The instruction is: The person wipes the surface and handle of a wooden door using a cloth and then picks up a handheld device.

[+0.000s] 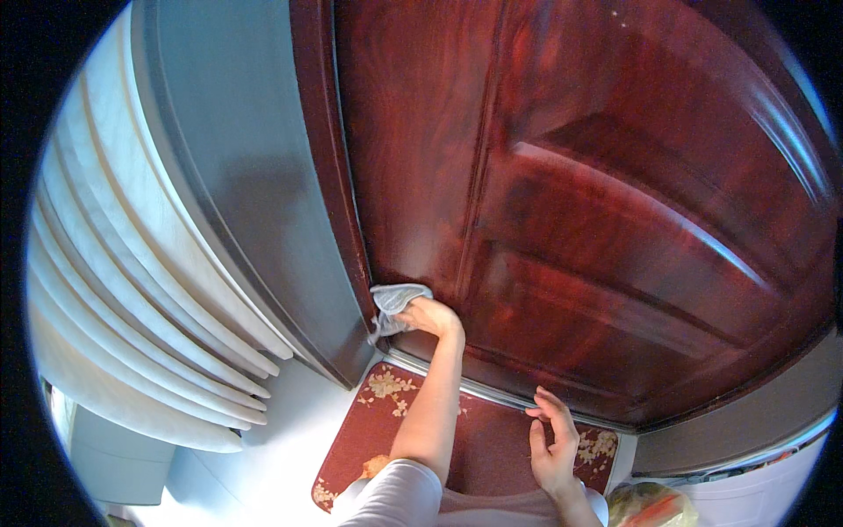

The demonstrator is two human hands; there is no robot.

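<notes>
My left hand (428, 316) is closed on a pale grey cloth (398, 300), which lies against the bottom left corner of a dark red wooden door (415, 165), beside the door frame (329, 145). My right hand (554, 444) is raised with bent fingers and holds nothing. It is near the metal threshold (487, 390), over a red floor mat with pale flowers (487, 435).
A pleated cream curtain (125, 197) hangs at the left beside a grey wall panel (237, 132). A plastic bag with something red and orange inside (652, 506) stands at the lower right. Pale floor (290, 421) shows left of the mat.
</notes>
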